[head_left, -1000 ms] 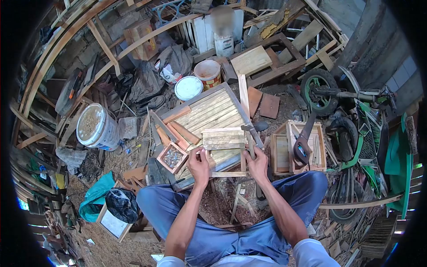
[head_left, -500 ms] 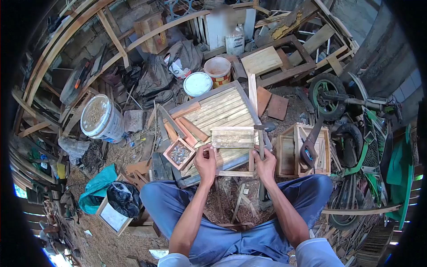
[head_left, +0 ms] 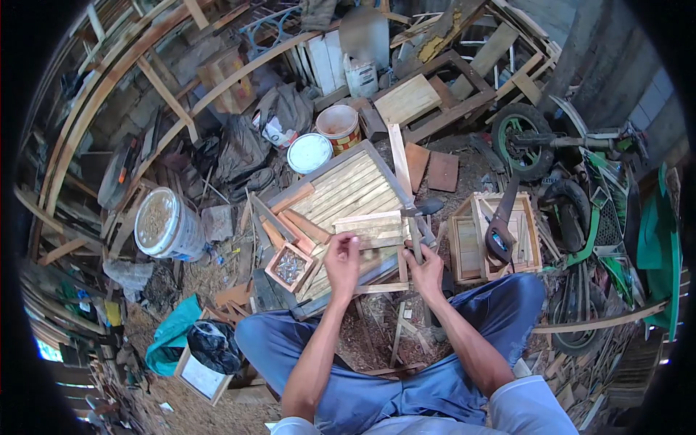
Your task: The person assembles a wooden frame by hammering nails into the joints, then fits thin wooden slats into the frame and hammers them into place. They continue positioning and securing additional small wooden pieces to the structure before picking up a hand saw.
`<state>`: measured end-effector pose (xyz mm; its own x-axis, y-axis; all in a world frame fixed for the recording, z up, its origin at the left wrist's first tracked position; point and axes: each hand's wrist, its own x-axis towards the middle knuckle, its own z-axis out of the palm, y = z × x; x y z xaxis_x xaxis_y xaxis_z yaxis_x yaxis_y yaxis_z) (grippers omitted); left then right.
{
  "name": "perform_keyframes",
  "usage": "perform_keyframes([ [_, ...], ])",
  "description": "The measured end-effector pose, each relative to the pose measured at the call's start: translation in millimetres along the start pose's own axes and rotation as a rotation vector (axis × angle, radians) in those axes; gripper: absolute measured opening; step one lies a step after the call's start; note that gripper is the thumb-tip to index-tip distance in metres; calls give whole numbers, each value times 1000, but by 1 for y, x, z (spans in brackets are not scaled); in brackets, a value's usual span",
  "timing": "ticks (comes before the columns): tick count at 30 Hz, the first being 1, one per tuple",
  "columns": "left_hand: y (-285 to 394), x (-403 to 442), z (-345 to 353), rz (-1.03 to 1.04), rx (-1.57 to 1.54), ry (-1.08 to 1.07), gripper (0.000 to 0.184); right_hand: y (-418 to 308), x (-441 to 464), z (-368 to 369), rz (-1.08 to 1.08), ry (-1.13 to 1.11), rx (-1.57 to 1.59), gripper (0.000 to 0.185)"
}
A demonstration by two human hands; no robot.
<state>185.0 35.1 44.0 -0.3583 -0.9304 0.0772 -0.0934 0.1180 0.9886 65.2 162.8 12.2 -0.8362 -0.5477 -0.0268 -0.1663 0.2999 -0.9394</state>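
Note:
My right hand (head_left: 426,274) is wrapped around the handle of a hammer (head_left: 423,208), whose dark head points away from me. Fingers of my left hand (head_left: 342,267) are pinched together at the left end of a small slatted wooden frame (head_left: 368,223); whatever they hold is too small to make out. The frame has a thin strip along its near side and lies on a larger slatted wooden panel (head_left: 355,185) with a grey border. Left of my left hand sits a small wooden box of nails (head_left: 291,267).
A handsaw (head_left: 500,225) lies across an open wooden crate (head_left: 464,250) at right. Beyond are a white-lidded bucket (head_left: 309,154) and a reddish bucket (head_left: 338,125). A bucket of sawdust (head_left: 167,225) stands left. A green motorbike (head_left: 591,225) is far right.
The camera view has shifted slightly. My left hand has lifted a little at the frame's left end and is slightly blurred. My right hand keeps its grip on the hammer.

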Motion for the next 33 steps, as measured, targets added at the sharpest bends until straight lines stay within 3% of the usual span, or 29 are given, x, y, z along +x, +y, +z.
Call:
perform_keyframes([
  [8, -8, 49, 49, 502, 395, -180, 10, 2, 0, 2, 17, 14, 45, 27],
  [9, -8, 54, 53, 534, 417, -185, 10, -5, 1, -3, 121, -52, -4, 27],
  [13, -14, 57, 72, 346, 291, -231, 11, -7, -1, -3, 87, -38, 96, 28],
  [17, -22, 57, 72, 442, 387, -253, 10, 1, 4, -5, 67, -44, 114, 28],
  [21, -18, 57, 77, 398, 490, -233, 12, -10, 2, -29, 197, -121, 120, 28],
  [24, -15, 59, 77, 286, 506, -314, 12, -1, -18, -37, 469, -225, 318, 30],
  [28, -20, 59, 79, 389, 582, -273, 13, 1, -26, -31, 536, -346, 461, 28],
  [33, -19, 59, 78, 357, 618, -306, 11, -3, -21, -30, 605, -348, 521, 27],
])
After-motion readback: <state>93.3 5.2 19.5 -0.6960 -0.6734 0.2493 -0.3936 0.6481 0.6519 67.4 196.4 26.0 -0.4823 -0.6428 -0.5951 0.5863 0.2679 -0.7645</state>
